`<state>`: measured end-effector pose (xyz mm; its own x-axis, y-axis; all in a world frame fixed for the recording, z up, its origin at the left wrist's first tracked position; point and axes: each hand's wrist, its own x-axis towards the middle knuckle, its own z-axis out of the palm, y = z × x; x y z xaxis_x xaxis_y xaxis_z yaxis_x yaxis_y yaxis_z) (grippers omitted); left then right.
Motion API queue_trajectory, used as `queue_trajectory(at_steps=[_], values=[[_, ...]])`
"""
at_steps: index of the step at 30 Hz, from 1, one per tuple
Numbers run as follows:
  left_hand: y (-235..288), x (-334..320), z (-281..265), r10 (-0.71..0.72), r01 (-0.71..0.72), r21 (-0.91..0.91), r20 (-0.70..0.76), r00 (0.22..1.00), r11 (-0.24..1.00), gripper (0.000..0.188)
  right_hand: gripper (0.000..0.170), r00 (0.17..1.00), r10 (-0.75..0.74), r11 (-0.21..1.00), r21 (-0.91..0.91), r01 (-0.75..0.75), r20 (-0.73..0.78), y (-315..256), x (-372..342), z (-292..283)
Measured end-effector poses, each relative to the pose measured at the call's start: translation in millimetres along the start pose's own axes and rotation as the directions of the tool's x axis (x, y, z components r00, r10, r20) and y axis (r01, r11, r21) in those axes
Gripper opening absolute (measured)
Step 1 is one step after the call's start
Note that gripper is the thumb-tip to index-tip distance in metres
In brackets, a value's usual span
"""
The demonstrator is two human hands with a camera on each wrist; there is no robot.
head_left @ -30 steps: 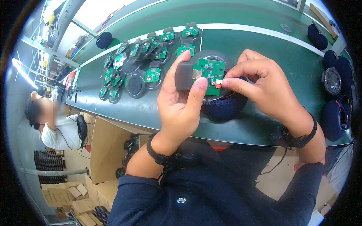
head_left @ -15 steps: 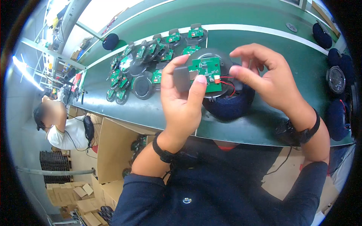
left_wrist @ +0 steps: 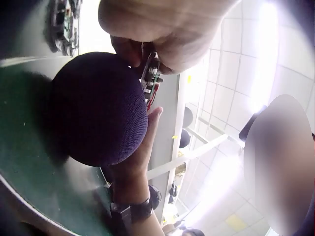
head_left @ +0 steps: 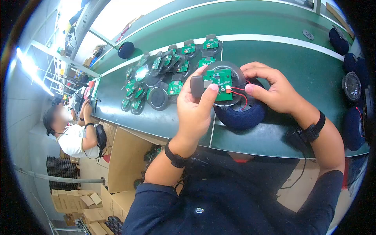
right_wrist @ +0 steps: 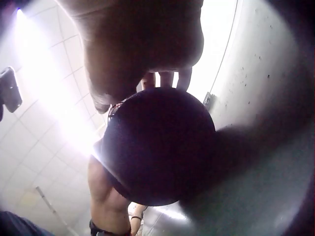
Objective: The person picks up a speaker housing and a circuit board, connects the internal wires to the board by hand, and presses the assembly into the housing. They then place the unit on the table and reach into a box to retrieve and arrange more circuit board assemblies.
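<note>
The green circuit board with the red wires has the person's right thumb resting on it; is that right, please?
Not quite: the thumb resting on the green circuit board with the red wires belongs to the left hand, as the head view shows.

The green worktop is crossed by a white strip. Its left part is covered by a cluster of circuit-board units, set on dark round bases. A dark ball-like unit is seen beyond them; a grey disc is placed at the far right, and dark fabric-covered units are lined along the right edge. At left, a person in a white top is seen near an open carton, a dark stack and piled cardboard boxes. Tiled ceiling panels are shown by the left wrist view.
</note>
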<state>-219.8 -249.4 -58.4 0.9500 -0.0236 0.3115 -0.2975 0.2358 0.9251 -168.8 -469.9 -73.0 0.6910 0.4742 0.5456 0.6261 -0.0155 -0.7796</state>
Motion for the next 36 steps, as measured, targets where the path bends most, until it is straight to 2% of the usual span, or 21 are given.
queue_trajectory(at_steps=[5, 7, 8, 9, 11, 12, 15, 16, 19, 20, 21, 23, 24, 25, 27, 28, 29, 31, 32, 33, 36], values=[[9.0, 1.1, -5.0, 0.019, -0.021, 0.03, 0.05, 0.999, 0.999, 0.041, 0.032, 0.998, 0.067, 0.981, 0.183, -0.066, 0.002, -4.9, 0.0, -1.9], [12.0, 6.7, -7.3, 0.129, -0.156, 0.126, 0.195, 0.972, 0.98, 0.032, 0.034, 0.996, 0.087, 0.966, 0.244, -0.087, 0.012, -9.2, -0.7, -2.2], [12.1, 15.6, -8.7, 0.261, -0.357, 0.27, 0.332, 0.906, 0.894, 0.031, 0.036, 0.998, 0.063, 0.971, 0.23, -0.065, 0.015, -9.4, -1.5, -2.2], [11.2, 19.4, -9.3, 0.264, -0.359, 0.266, 0.333, 0.905, 0.895, 0.031, 0.038, 0.999, 0.04, 0.975, 0.217, -0.043, 0.019, -10.0, -2.1, -2.7], [7.9, 23.3, -10.9, 0.346, -0.564, 0.335, 0.527, 0.776, 0.755, 0.037, 0.04, 0.999, 0.004, 0.982, 0.187, -0.014, 0.053, -10.7, -0.4, -7.0], [3.3, 22.4, -12.1, 0.325, -0.524, 0.333, 0.5, 0.803, 0.784, 0.038, 0.043, 0.997, -0.039, 0.992, 0.126, 0.031, 0.06, -11.0, 1.5, -8.3], [-3.0, 23.5, -14.8, 0.327, -0.58, 0.419, 0.534, 0.78, 0.699, 0.036, 0.048, 0.991, -0.101, 0.995, -0.002, 0.102, 0.09, -8.9, 2.5, -9.3], [-5.3, 22.9, -15.6, 0.285, -0.553, 0.398, 0.558, 0.779, 0.732, 0.032, 0.051, 0.987, -0.117, 0.99, -0.065, 0.124, 0.109, -8.6, 1.9, -9.0], [4.9, 17.9, -16.6, 0.227, -0.552, 0.421, 0.608, 0.761, 0.72, 0.034, 0.053, 0.985, -0.087, 0.985, -0.133, 0.107, 0.147, -17.3, 3.0, -9.8], [10.3, 17.0, -18.8, 0.22, -0.553, 0.451, 0.601, 0.769, 0.701, 0.04, 0.064, 0.982, -0.085, 0.988, -0.116, 0.105, 0.166, -19.4, 4.2, -8.8], [11.2, 15.4, -16.7, 0.225, -0.553, 0.448, 0.597, 0.77, 0.702, 0.04, 0.064, 0.982, -0.083, 0.987, -0.12, 0.105, 0.171, -24.7, 5.0, -8.6], [12.3, 11.6, -12.3, 0.232, -0.554, 0.675, 0.511, 0.827, 0.487, 0.039, 0.082, 0.978, 0.01, 0.961, -0.271, 0.048, 0.208, -36.7, 4.3, -8.4], [12.1, 10.7, -6.9, 0.26, -0.598, 0.701, 0.539, 0.801, 0.39, 0.038, 0.09, 0.977, -0.002, 0.93, -0.36, 0.08, 0.211, -37.5, 2.8, -6.9], [14.7, 9.8, -2.9, 0.264, -0.595, 0.7, 0.534, 0.803, 0.394, 0.038, 0.09, 0.976, 0.001, 0.928, -0.363, 0.08, 0.217, -38.6, 1.5, -4.7], [22.9, 7.0, 7.4, 0.265, -0.615, 0.761, 0.562, 0.784, 0.206, 0.04, 0.092, 0.987, 0.051, 0.909, -0.416, 0.016, 0.15, -39.2, -1.4, -0.4], [30.4, 4.7, 16.1, 0.276, -0.599, 0.784, 0.547, 0.79, 0.164, 0.036, 0.092, 0.986, 0.057, 0.908, -0.419, 0.015, 0.159, -37.4, -3.0, 0.2], [31.3, 4.4, 20.7, 0.279, -0.593, 0.786, 0.539, 0.795, 0.172, 0.036, 0.092, 0.986, 0.1, 0.913, -0.407, -0.036, 0.137, -35.1, -5.1, 0.9], [28.0, 8.0, 27.5, 0.192, -0.514, 0.852, 0.491, 0.85, 0.102, 0.025, 0.093, 0.98, 0.152, 0.914, -0.395, -0.091, 0.126, -37.0, -7.3, 1.2], [22.8, 11.7, 30.0, 0.278, -0.553, 0.827, 0.509, 0.815, 0.105, 0.015, 0.094, 0.967, 0.227, 0.915, -0.365, -0.171, 0.116, -42.0, -5.6, 0.8], [18.4, 14.0, 30.9, 0.282, -0.543, 0.832, 0.497, 0.821, 0.114, 0.015, 0.095, 0.948, 0.3, 0.909, -0.335, -0.249, 0.11, -44.8, -4.0, 0.5], [9.3, 21.0, 31.3, 0.305, -0.538, 0.834, 0.484, 0.82, 0.123, 0.008, 0.095, 0.968, 0.235, 0.897, -0.403, -0.183, 0.084, -44.3, -5.4, 1.2]])
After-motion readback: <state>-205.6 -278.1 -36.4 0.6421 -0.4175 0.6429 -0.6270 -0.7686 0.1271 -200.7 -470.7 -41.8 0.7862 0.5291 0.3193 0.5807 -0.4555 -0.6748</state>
